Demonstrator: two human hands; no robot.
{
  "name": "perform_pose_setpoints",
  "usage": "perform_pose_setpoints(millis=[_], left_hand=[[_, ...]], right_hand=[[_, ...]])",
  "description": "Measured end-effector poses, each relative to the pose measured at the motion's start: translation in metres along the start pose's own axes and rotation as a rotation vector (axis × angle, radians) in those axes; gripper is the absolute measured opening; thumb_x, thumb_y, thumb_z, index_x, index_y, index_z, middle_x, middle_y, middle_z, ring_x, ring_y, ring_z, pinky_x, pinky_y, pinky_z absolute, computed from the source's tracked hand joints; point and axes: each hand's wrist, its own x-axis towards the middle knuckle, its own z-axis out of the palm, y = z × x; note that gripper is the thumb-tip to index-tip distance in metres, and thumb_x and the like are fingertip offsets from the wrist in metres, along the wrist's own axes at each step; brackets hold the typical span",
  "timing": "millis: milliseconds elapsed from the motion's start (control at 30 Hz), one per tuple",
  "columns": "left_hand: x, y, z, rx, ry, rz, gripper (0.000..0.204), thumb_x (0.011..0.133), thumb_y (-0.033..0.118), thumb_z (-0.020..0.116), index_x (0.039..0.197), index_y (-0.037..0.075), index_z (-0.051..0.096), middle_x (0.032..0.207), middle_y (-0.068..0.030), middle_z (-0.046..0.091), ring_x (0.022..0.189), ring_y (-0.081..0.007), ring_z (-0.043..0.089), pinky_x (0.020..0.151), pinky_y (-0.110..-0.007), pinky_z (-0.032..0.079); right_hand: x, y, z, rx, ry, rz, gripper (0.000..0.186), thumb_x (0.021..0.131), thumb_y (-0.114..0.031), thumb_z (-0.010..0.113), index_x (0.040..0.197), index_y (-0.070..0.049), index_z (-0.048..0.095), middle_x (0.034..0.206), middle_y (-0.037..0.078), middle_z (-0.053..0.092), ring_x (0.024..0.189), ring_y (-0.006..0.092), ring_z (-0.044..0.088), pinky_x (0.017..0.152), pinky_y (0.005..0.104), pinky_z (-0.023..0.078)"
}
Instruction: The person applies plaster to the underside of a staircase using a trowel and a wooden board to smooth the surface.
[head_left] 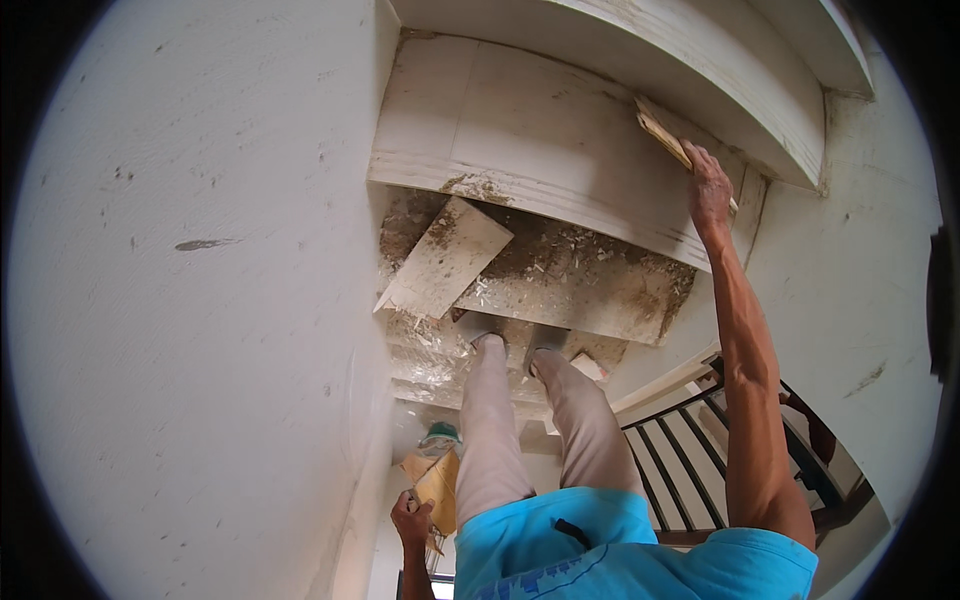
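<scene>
My right hand [711,188] reaches far forward to the stair tread, fingers closed round a pale, rough-edged strip of wood [662,135]. The strip lies slantwise close to the riser at the tread's back, and its other end shows just past my hand. Low on the left, my left hand [412,517] grips tan broken wood pieces [436,487] with jagged ends, held beside my left leg. A loose pale slab [450,258] lies tilted across the dirty step in front of my feet.
Dust and pale chips cover the lower steps [570,262]. A white wall [200,330] runs along the left. A dark metal railing [680,455] stands at the right. Below, behind the wood pieces, is a green object [440,431]. A small pale fragment [590,367] lies near my right foot.
</scene>
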Motion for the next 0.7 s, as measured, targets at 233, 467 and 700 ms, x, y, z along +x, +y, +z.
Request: perform_pose_setpoints(millis=[233,467,700], left_hand=[[-0.007,0.022,-0.003,0.009,0.002,-0.031,0.026,0.064,0.004,0.075,0.086,-0.003,0.061,0.066,-0.0059,0.058,0.057,-0.0156,0.051,0.056,-0.033,0.045],[-0.001,0.031,0.001,0.032,-0.041,0.008,0.027,0.065,0.004,0.075,0.087,-0.003,0.062,0.068,-0.0063,0.059,0.06,-0.0154,0.053,0.059,-0.032,0.047],[0.007,0.044,-0.001,0.029,-0.017,0.021,0.025,0.066,0.002,0.074,0.088,-0.004,0.062,0.07,-0.007,0.059,0.062,-0.0156,0.053,0.061,-0.033,0.047]], right_hand=[[0.019,-0.008,0.011,0.024,-0.011,-0.051,0.033,0.087,-0.008,0.053,0.116,-0.016,0.064,0.113,0.004,0.068,0.099,0.0246,0.066,0.082,0.0366,0.055],[0.064,-0.094,0.011,0.058,-0.077,-0.115,0.026,0.09,-0.007,0.05,0.11,-0.016,0.064,0.108,0.005,0.067,0.098,0.0284,0.065,0.082,0.037,0.055],[0.011,-0.147,0.033,0.076,0.097,-0.261,0.04,0.084,-0.003,0.061,0.123,-0.01,0.056,0.106,0.01,0.066,0.091,0.0255,0.066,0.07,0.0372,0.057]])
